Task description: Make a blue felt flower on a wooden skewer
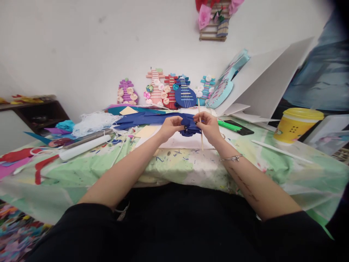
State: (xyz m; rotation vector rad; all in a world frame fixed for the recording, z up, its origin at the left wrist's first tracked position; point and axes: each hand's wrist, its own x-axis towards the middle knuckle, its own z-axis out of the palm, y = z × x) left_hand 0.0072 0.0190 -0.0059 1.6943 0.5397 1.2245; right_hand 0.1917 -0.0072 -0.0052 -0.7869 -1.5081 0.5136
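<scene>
Between my two hands hangs a dark blue crepe paper piece (190, 128), crumpled and ruffled like a flower. My left hand (171, 128) pinches its left side between thumb and fingers. My right hand (209, 125) is closed at the paper's right side and also holds a thin wooden stick (202, 141), which stands nearly upright against the fingers. Behind the hands, more dark blue paper (139, 119) lies in a flat strip. Below them is a white sheet (174, 142) on the table.
Several small paper lutes (185, 96) lean along the wall. A green cutter (229, 125) lies on a black phone-like slab (241, 128). A yellow-lidded cup (298, 125) stands right, near a white stick (280, 150). White yarn (94, 123) and a white glue gun-like bar (84, 147) lie left.
</scene>
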